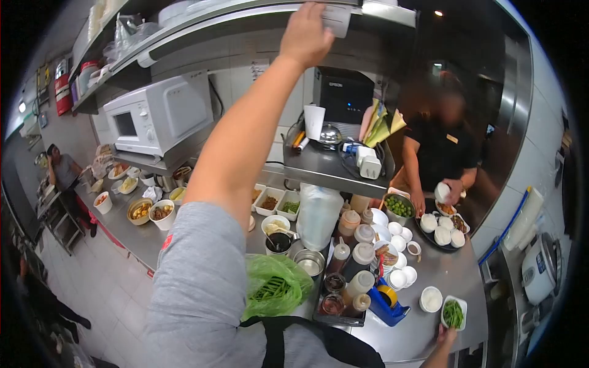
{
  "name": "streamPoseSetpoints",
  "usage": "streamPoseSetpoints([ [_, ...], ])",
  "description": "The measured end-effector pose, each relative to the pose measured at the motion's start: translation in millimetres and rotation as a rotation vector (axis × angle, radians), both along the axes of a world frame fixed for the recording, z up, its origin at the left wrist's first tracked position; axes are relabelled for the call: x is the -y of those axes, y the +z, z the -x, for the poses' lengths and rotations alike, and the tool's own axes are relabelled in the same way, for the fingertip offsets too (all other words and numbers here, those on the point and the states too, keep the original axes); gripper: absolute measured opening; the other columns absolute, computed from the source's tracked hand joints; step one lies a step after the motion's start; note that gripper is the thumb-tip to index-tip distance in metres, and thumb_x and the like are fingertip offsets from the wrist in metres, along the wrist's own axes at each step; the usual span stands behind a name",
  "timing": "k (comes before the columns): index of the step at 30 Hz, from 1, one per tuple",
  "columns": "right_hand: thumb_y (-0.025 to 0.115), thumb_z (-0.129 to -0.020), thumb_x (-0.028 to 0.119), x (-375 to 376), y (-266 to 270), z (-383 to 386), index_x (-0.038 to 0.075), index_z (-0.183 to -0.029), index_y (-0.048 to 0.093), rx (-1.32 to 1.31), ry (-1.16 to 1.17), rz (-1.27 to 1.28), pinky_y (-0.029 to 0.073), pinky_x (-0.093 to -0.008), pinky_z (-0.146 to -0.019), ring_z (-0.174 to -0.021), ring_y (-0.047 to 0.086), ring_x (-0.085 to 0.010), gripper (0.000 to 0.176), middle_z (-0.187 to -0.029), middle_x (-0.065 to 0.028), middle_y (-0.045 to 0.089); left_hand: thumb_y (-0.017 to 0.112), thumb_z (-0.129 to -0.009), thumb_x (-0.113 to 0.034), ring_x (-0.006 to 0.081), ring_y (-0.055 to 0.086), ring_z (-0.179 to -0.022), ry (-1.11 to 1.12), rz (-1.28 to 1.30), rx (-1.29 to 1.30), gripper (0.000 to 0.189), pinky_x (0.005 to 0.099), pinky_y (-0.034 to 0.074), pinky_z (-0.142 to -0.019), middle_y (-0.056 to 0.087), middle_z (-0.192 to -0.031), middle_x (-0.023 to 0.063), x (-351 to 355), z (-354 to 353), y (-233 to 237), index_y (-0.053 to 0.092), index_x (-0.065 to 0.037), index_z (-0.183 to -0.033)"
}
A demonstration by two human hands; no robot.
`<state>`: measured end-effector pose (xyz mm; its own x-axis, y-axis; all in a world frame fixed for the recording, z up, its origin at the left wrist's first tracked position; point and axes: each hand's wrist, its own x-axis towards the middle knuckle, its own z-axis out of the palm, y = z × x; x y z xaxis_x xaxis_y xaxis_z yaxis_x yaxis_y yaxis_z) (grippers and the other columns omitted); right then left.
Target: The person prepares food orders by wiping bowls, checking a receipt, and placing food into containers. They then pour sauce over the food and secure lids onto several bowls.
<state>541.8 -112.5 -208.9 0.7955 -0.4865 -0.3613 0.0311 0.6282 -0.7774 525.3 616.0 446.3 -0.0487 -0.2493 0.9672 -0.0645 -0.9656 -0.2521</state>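
The right hand [446,335], at four o'clock, grips the near end of a white dish [464,311] of greens [453,313] over the worktop [402,334]. The dish's long axis runs roughly twelve-to-six; shifting it calls for staying level. At twelve, the left hand [305,35] reaches a paper slip [337,20]; whether it pinches, I cannot tell.

A work kitchen, like in a rest. Long steel table [438,276] w/ lots of food: bowls of food [162,214] at 9 o'clock, tub of greens [454,313] at 4, sauce bottles [361,253] at 5. Microwave [156,113] at 10, Epson box [343,95] at 1. Worker w/ name tag [438,144] btwn 2 & 3. Tile floor [110,279] at 8.
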Motion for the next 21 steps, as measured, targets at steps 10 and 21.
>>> streamPoseSetpoints([
  [10,0.037,-0.093,0.035,-16.5,-8.1,-5.9,0.004,-0.118,0.035,-0.115,0.052,-0.022,0.050,-0.0422,-0.075,-0.085,0.054,-0.0283,0.040,-0.099,-0.0138,0.050,0.055,-0.069,-0.002,0.0218,0.051,-0.094,-0.697,0.533,0.068,0.033,0.0326,0.042,-0.085,0.051,-0.107,0.0118,-39.9,1.2,3.2,0.049,-0.004,-0.102],
  [21,0.040,-0.093,0.038,-26.6,-5.1,21.9,0.005,-0.114,0.039,-0.069,-0.011,-0.046,0.050,-0.0400,-0.074,-0.083,0.055,-0.0263,0.039,-0.095,-0.0125,0.052,0.053,-0.068,0.005,0.0151,0.052,-0.081,-1.005,0.655,-0.329,0.056,0.0279,0.041,-0.076,0.059,-0.086,0.0090,-28.5,-0.2,-13.4,0.030,-0.007,-0.118],
])
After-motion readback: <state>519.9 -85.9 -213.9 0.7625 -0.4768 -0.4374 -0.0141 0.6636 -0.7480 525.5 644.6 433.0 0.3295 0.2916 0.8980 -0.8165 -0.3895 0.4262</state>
